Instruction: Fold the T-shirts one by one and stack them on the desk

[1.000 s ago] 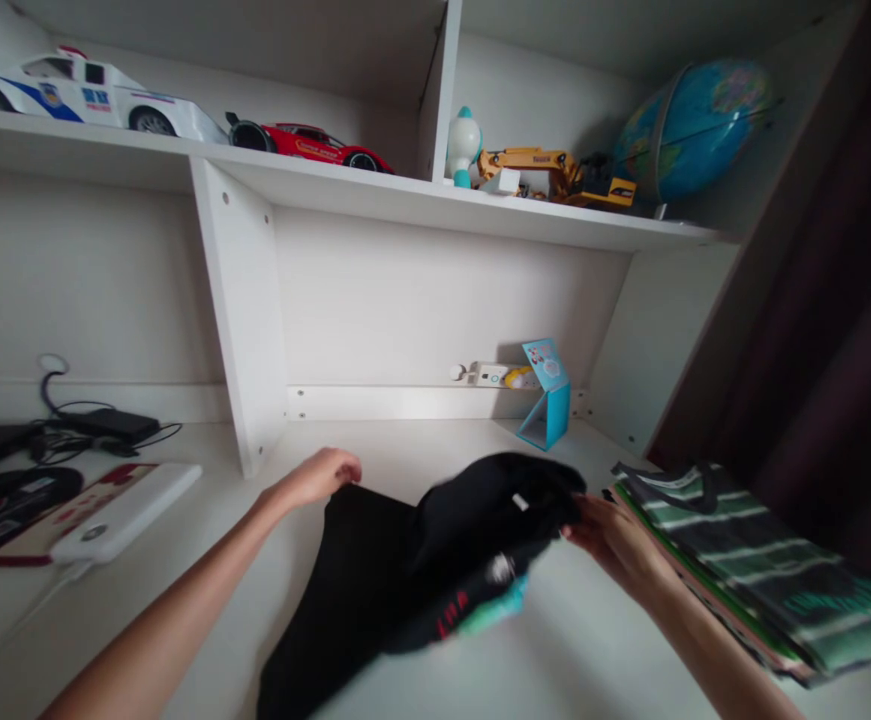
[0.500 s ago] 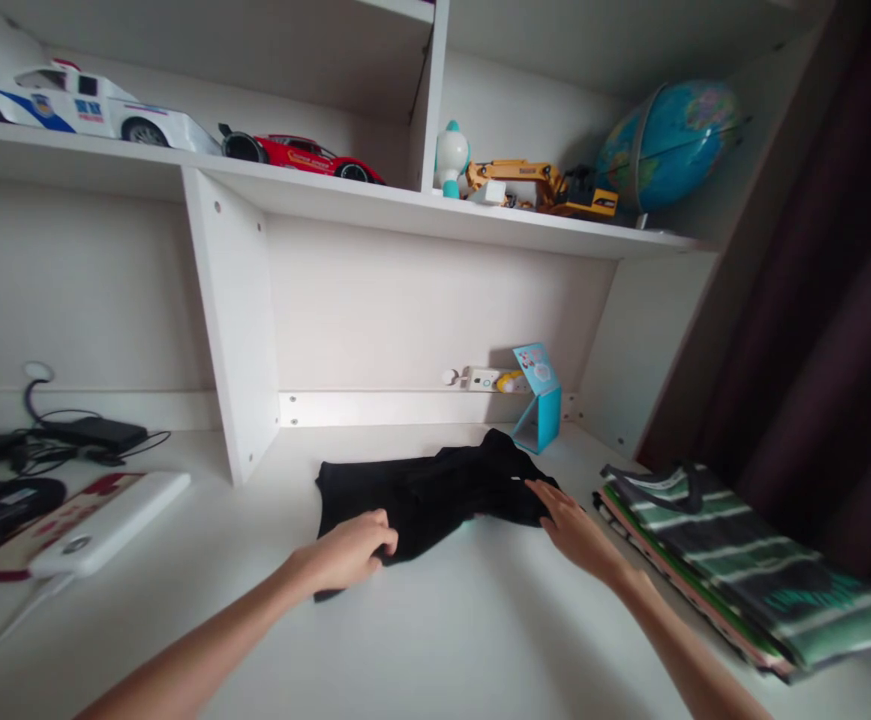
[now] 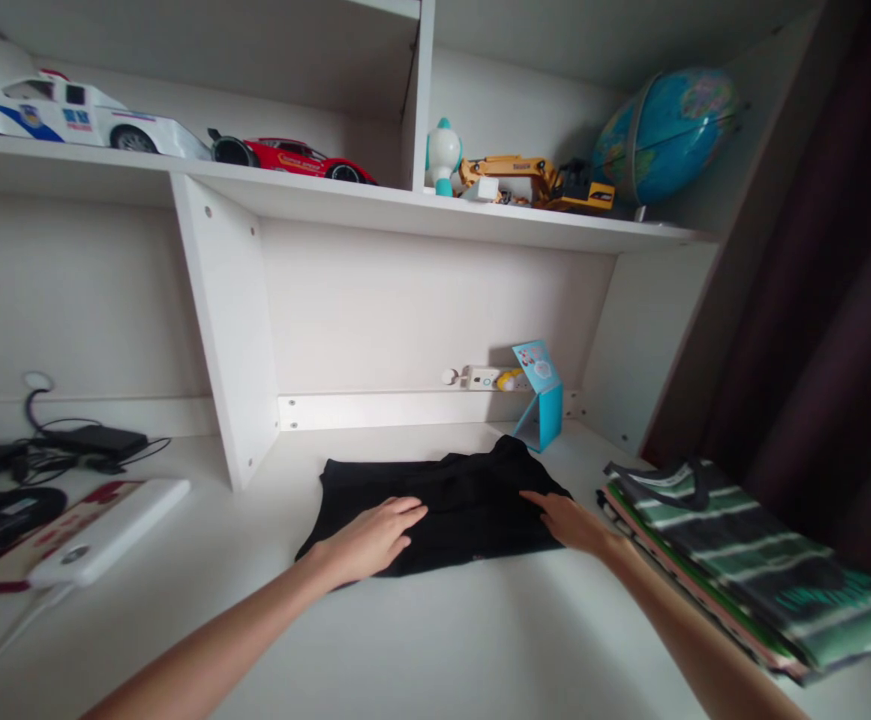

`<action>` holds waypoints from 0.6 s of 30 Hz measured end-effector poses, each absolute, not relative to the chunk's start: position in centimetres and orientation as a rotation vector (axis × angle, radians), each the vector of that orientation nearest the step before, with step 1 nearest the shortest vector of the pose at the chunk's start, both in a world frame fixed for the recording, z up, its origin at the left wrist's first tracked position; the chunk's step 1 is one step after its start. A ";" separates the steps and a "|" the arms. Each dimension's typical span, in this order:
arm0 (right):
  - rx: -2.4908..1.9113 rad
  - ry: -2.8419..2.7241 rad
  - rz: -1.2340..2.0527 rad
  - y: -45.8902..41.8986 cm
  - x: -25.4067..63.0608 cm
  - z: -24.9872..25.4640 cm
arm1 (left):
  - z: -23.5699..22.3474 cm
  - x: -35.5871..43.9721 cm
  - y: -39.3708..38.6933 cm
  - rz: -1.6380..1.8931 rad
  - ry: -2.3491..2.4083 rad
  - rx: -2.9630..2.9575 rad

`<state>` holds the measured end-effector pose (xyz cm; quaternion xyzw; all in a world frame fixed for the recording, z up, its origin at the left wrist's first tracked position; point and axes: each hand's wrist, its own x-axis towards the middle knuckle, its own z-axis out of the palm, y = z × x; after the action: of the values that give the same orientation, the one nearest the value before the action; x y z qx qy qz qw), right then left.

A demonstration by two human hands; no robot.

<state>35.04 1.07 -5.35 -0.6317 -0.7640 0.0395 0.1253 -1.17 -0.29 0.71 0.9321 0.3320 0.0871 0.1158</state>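
A black garment (image 3: 457,500) lies fairly flat across the white desktop, in a roughly rectangular shape; its exact kind does not show. My left hand (image 3: 379,535) rests on its left half with the fingers stretched out and palm down. At the garment's right end, my right hand (image 3: 566,518) touches the cloth, its index finger extended and the other fingers partly hidden. Neither hand grips the fabric visibly.
Folded striped clothes (image 3: 750,560) are stacked at the right. A blue folded stand (image 3: 547,415) stands behind the garment near a power strip (image 3: 480,378). At left lie a white device with a cable (image 3: 109,530) and a black adapter (image 3: 97,440). Toys line the shelf (image 3: 315,190) above.
The black garment has gone from bunched to flatter and wider, its front edge now straighter. My left hand has loosened from its edge and spread over the cloth; my right hand stays near the right end.
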 end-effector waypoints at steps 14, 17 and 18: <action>-1.712 -2.204 0.418 -12.4 35.6 3.9 | 7.4 -3.4 -1.4 -0.084 1.224 2.645; -1.770 -2.078 0.486 -15.5 37.6 4.4 | 8.9 -6.6 -1.3 -0.229 1.141 2.526; -1.784 -2.056 0.494 -15.4 38.0 4.2 | 8.9 -7.0 -0.7 -0.299 1.123 2.494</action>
<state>38.04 -15.44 4.16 -0.6335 -0.7301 0.1753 0.1866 -6.98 -0.68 8.90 0.8892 0.4004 -0.1066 0.1938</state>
